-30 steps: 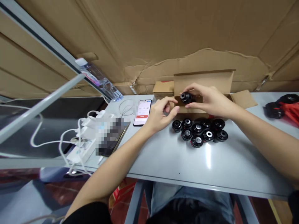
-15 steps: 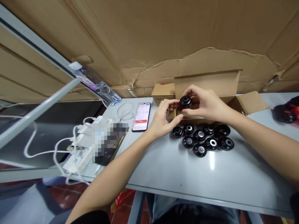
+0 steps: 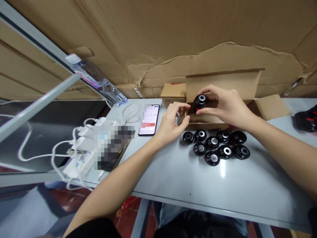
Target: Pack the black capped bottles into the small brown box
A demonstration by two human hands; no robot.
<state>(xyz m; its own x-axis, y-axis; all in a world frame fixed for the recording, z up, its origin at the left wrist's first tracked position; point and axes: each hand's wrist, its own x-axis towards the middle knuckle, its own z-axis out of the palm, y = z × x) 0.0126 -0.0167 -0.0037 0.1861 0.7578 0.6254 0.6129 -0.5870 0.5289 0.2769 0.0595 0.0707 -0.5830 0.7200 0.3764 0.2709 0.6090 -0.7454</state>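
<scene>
Between the thumb and fingers of my right hand [image 3: 224, 105] is a black round knob-like part [image 3: 200, 101] with a silver centre, held over the left end of an open cardboard box [image 3: 209, 126]. A little red shows under it. My left hand [image 3: 173, 123] is at the box's left end, thumb and fingers apart. Its fingertips are by the box's edge; whether they press on it I cannot tell. In front of the box, several similar black round parts [image 3: 213, 142] sit grouped on the grey table [image 3: 198, 185].
A smaller carton [image 3: 173, 91] stands left of the box. Farther left are a lit phone [image 3: 151, 120], a dark phone-like device [image 3: 115, 148], a white power strip [image 3: 79, 162] with cables, and a leaning water bottle [image 3: 99, 81]. A black-and-red object [image 3: 305, 119] lies at far right.
My right hand has moved slightly right with the black part and tilted it. My left fingers have come away from the part and are now by the box's left end.
</scene>
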